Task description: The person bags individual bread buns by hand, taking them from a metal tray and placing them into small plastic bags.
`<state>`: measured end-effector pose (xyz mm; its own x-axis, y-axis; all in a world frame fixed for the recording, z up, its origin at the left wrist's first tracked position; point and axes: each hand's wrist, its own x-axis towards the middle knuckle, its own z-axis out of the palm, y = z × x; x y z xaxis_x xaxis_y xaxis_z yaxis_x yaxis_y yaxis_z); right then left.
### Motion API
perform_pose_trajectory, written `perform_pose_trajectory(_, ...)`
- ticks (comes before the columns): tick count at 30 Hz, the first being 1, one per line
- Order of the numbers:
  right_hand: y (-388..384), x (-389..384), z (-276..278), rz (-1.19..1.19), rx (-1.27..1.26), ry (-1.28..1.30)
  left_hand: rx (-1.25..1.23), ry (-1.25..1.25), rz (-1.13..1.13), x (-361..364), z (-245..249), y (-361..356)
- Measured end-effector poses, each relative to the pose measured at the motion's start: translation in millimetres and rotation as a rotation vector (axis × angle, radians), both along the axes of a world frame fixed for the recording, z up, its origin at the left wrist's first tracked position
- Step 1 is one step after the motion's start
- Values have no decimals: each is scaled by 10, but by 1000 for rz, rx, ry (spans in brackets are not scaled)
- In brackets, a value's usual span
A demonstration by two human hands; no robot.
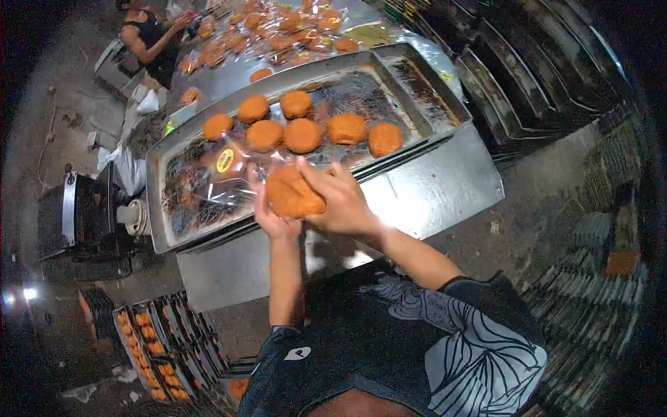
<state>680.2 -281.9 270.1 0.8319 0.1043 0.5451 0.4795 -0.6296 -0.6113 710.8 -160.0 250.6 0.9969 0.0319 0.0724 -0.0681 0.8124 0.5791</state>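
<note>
Bun (293,192), orange and creased across its face, is held between the two hands, above the near edge of a large metal tray (154,201). The left hand (272,214) curls around its left side, fingers pointing away from the body; the right hand (340,198) closes on its right side, thumb and fingers bent against it. Clear plastic bag (236,182) with a yellow label (224,160) stretches from the bun over the left part of the tray; how far the bun sits inside it, I cannot tell. Seven loose buns (302,135) lie on the tray just beyond the hands, some touching or nearly so, the tray's surface dark and stained around them. Under the tray is a shiny metal table (445,182). Past the far rim, many wrapped buns (281,42) are spread out, and another person (142,35) is at the upper left. Racked trays (149,344) with orange buns stand at the lower left, and dark empty-looking trays (535,62) lean together at the upper right
</note>
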Motion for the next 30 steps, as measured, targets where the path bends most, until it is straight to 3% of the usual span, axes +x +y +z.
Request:
perform_pose_trajectory(2,-22,-40,-85,15,46,65,35,87,-140,-125,-210,-130)
perform_pose_trajectory(3,71,16,-144,-72,123,9,71,100,-75,-160,-188,-242)
perform_pose_trajectory(4,109,17,-192,-159,195,-50,-13,215,-102,-161,-213,-226)
perform_pose_trajectory(6,49,-116,-255,-100,313,-4,-294,220,-267,-216,-113,-208)
perform_pose_trajectory(7,-38,-178,-311,-163,438,64,-296,222,-272,-245,-153,-246)
perform_pose_trajectory(9,-295,-251,-272,-346,339,140,88,315,-372,-431,-315,-362)
perform_pose_trajectory(11,-659,8,-483,-51,449,291,457,127,-444,-577,-365,-476)
perform_pose_trajectory(13,-1026,448,-246,-195,341,-24,706,-63,-648,-691,-658,-527)
perform_pose_trajectory(14,-1093,620,227,-388,158,-24,1007,24,-826,-695,-971,-596)
perform_pose_trajectory(15,-910,796,577,-294,512,-71,1240,-206,-851,-711,-1451,-677)
perform_pose_trajectory(16,-816,1092,652,-253,411,-175,1450,-803,-516,-809,-1505,-694)
perform_pose_trajectory(18,-820,1221,632,-215,319,-299,1524,-765,-409,-918,-2080,-718)
perform_pose_trajectory(20,-823,924,294,-179,57,-125,1572,-797,-400,-882,-2303,-682)
perform_pose_trajectory(23,-1233,795,-489,-341,-42,280,1524,-943,-355,-790,-2747,-598)
perform_pose_trajectory(24,-1299,786,-560,-387,-100,474,1511,-972,-341,-808,-2609,-603)
perform_pose_trajectory(25,-1311,836,-613,-385,-92,470,1498,-1000,-327,-825,-2453,-610)
perform_pose_trajectory(27,-1247,936,-592,-338,-306,690,1500,-949,-317,-888,-1969,-728)
perform_pose_trajectory(28,-1230,1007,-583,-335,-304,685,1505,-950,-312,-866,-1976,-751)
perform_pose_trajectory(30,-1112,1146,-593,92,-231,539,1465,-943,-419,-829,-2026,-729)
